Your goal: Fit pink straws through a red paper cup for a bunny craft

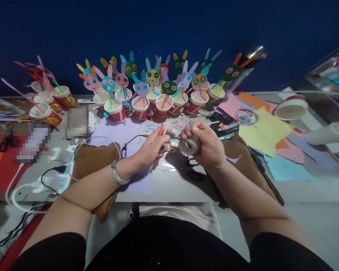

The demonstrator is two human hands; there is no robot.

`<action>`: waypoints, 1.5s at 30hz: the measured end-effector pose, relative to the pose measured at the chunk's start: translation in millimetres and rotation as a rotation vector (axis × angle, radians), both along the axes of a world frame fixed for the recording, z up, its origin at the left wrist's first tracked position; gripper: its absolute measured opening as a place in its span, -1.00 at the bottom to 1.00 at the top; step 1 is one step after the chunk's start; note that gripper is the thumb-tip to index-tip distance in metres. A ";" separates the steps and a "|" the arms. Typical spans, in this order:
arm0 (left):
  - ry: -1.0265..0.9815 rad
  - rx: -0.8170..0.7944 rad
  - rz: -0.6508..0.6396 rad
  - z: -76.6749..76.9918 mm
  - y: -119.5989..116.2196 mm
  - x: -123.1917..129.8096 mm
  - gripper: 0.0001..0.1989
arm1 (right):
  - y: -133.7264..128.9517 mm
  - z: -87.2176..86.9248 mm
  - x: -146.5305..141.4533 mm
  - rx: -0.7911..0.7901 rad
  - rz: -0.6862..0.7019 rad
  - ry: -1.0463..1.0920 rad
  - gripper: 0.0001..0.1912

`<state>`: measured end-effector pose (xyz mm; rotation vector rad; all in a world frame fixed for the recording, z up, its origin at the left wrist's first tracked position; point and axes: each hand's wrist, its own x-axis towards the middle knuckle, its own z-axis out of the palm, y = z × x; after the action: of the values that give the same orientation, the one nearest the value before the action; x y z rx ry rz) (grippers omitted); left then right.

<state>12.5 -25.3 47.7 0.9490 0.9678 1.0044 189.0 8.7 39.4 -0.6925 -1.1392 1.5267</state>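
My left hand (151, 148), with a pale bangle (119, 173) at its wrist, is closed around thin red and whitish drinking straws (161, 130). Their ends stick out above and below the fingers. In my right hand (210, 145) is a roll of clear tape (191, 146), its ring facing up toward me. The two hands are close together over the table, with a small gap between them. Below them lie black-handled scissors (194, 174) with the blades pointing left. Purple paper (139, 182) is spread under and behind my left hand.
Red paper cups (140, 108) with paper rabbit heads on bent straws stand in rows by the blue wall. Coloured paper sheets (264, 131) lie at the right. A power strip (64, 175), white cables and a phone (34, 143) occupy the left. Brown cloth pads (92, 162) flank the work area.
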 end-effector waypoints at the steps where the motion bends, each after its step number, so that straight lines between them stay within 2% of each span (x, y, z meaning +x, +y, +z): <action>1: -0.023 -0.044 0.000 0.9 -0.3 0.4 -0.86 | 1.7 -2.9 0.6 0.025 -0.007 -0.018 -0.66; 7: -0.099 -0.182 -0.117 -1.1 -2.5 3.2 -0.75 | 8.1 -13.2 4.1 0.208 -0.061 -0.225 -0.67; 10: -0.105 -0.213 -0.161 -2.3 -1.6 2.3 -0.80 | 11.2 -14.2 5.8 0.258 -0.042 -0.343 -0.66; 15: -0.079 -0.264 -0.245 1.6 -1.3 -0.4 -0.78 | 13.2 -15.9 4.7 0.264 0.016 -0.336 -0.64; 21: -0.061 -0.333 -0.197 5.6 -2.8 1.1 -0.78 | 10.4 -13.7 2.1 0.289 0.014 -0.326 -0.64; 29: -0.055 -0.242 -0.216 -4.3 -2.8 0.4 -0.74 | 4.4 -13.7 1.5 0.434 -0.103 -0.393 -0.70; 38: -0.083 -0.248 -0.239 -4.3 -4.6 -0.7 -0.70 | 6.3 -21.9 5.2 0.583 -0.043 -0.455 -0.79; 42: -0.082 -0.239 -0.237 -2.5 -4.2 -1.3 -0.70 | 5.5 -20.9 4.3 0.601 -0.037 -0.432 -0.82; 45: -0.087 -0.214 -0.211 -1.6 -3.3 -0.3 -0.74 | 6.0 -20.4 3.8 0.581 0.002 -0.434 -0.77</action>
<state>12.2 -28.7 46.1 0.8032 0.8640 0.7426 192.8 14.6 19.1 -0.6254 -1.8100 0.9808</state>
